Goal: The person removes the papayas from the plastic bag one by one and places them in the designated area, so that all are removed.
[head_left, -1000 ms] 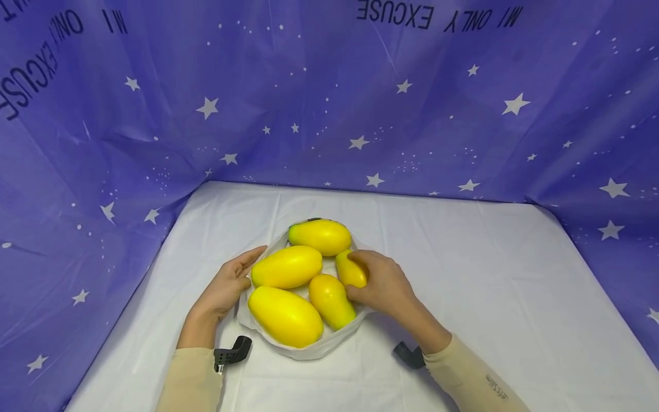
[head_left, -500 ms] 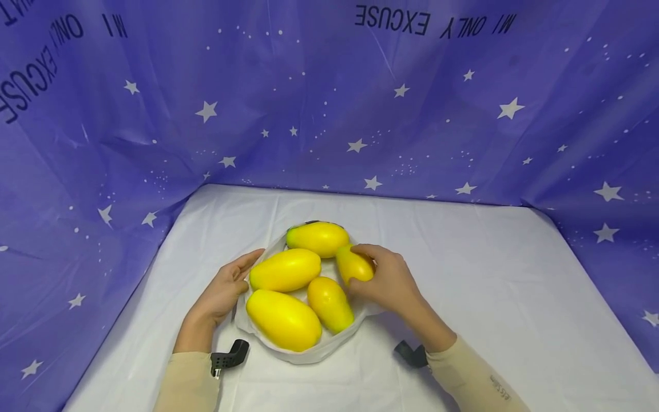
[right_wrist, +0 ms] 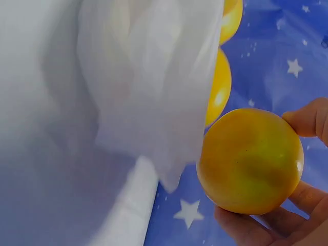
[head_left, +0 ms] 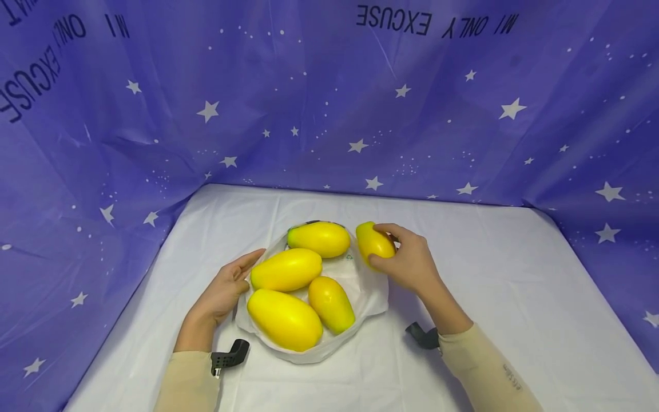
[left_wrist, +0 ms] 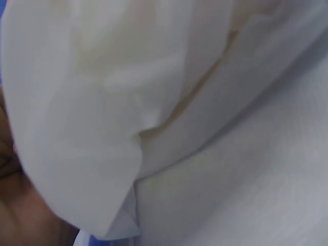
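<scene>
My right hand grips a yellow mango between thumb and fingers, just past the right edge of a white plastic bag. In the right wrist view this mango faces the camera end-on, thumb on one side and fingers beneath it. The left hand rests along the bag's left side, fingers fairly straight; the bag hides much of it in the left wrist view. Inside the open bag lie a smaller mango and large papaya-like yellow fruits, one at the back, another in the middle and a third in front.
A white cloth covers the table around the bag. Blue sheeting with white stars and printed lettering hangs behind and along the sides. Black camera mounts sit at both wrists.
My right hand has lifted the mango out of the bag, up and to the right past its rim. The bag's right side has spread outward. The left hand has stayed in place.
</scene>
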Demonstrator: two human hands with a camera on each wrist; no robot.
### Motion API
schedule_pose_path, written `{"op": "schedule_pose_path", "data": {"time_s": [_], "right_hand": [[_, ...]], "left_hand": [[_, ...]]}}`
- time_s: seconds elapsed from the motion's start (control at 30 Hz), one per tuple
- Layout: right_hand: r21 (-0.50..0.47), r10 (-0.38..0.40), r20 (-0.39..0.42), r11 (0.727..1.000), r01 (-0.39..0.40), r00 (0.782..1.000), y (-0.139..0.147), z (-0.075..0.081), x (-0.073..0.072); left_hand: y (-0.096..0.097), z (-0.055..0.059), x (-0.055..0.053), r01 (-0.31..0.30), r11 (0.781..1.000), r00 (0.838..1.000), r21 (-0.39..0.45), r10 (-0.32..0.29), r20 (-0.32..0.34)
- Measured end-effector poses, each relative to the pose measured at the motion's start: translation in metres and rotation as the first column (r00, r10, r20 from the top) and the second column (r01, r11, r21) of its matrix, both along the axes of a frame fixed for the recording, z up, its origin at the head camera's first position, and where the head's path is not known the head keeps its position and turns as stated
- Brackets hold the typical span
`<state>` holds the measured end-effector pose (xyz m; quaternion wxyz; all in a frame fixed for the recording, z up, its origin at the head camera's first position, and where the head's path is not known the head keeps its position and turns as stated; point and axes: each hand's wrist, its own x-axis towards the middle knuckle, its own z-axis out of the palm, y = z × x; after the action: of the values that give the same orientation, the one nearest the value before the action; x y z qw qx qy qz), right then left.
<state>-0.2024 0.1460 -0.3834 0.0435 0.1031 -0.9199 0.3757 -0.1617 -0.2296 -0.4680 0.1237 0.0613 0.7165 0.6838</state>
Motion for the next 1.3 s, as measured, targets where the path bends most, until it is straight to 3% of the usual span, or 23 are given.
{"op": "schedule_pose_path", "data": {"time_s": [0.3,0.67,1.03,1.3], "right_hand": [[-0.031,-0.094,0.026,0.995,0.095,0.995,0.028,-0.013,-0.024],[-0.014,-0.182,0.077,0.983,0.184,0.980,0.052,-0.036,-0.040],[0.009,-0.211,0.080,0.977,0.211,0.974,0.061,-0.047,-0.047],[0.050,-0.205,0.078,0.978,0.202,0.976,0.060,-0.045,-0.045]], "left_hand": [[-0.001,0.000,0.001,-0.004,1.000,1.000,-0.001,0.004,-0.003],[-0.001,-0.001,0.000,-0.003,1.000,1.000,0.005,0.003,0.002],[-0.003,-0.001,-0.001,0.009,1.000,1.000,0.014,-0.009,-0.010],[-0.004,-0.001,-0.002,0.016,0.999,1.000,0.028,-0.015,-0.006]]}}
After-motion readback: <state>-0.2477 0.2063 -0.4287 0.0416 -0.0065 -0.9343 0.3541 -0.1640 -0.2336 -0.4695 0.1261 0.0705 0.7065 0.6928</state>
